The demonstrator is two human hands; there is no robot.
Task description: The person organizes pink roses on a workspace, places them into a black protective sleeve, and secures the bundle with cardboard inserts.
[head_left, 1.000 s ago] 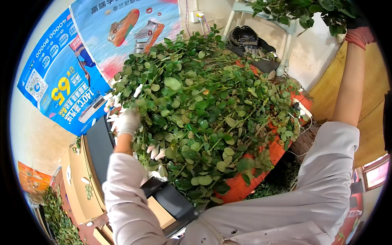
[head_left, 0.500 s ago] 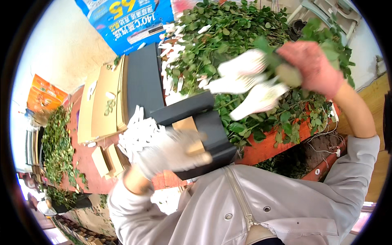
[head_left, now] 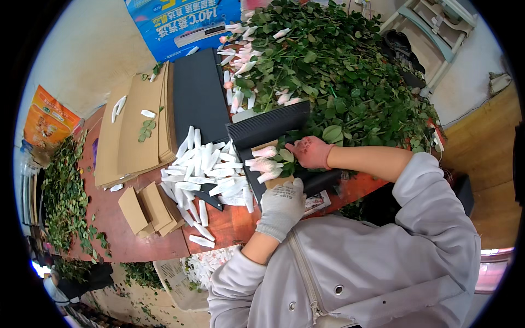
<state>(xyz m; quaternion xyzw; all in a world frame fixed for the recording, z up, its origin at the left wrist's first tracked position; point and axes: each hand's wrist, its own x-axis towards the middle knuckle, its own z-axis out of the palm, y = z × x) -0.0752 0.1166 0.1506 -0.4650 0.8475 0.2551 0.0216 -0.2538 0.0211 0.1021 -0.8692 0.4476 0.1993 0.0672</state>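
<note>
The right hand (head_left: 310,152), in a pink glove, is closed around the stems of a small bunch of roses (head_left: 267,162) whose buds are wrapped in white sleeves; the bunch lies across a brown card (head_left: 273,164) that sits on a black corrugated sheet (head_left: 270,127) at the near edge of the desk (head_left: 131,240), with the buds pointing to the left. The left hand (head_left: 282,204), in a grey knit glove, rests flat just below the buds, its fingers (head_left: 284,188) spread and touching the card's near edge, gripping nothing that can be seen. Left of the bunch, a loose heap of white sleeves (head_left: 205,169) spreads over the middle of the desk, some reaching its near edge. Beyond them a second black sheet (head_left: 199,95) lies toward the far edge, and beside it on the left is a stack of brown cardboard (head_left: 139,128) with a few sleeves and a leafy sprig on top. 3 small folded card pieces (head_left: 147,210) lie near the desk's near left corner. A large pile of green rose stems (head_left: 339,71), with more sleeved buds along its left side, covers the far right of the desk. A blue printed bag (head_left: 183,24) stands at the far edge. Cut leaves (head_left: 63,197) lie heaped past the desk's left edge.
</note>
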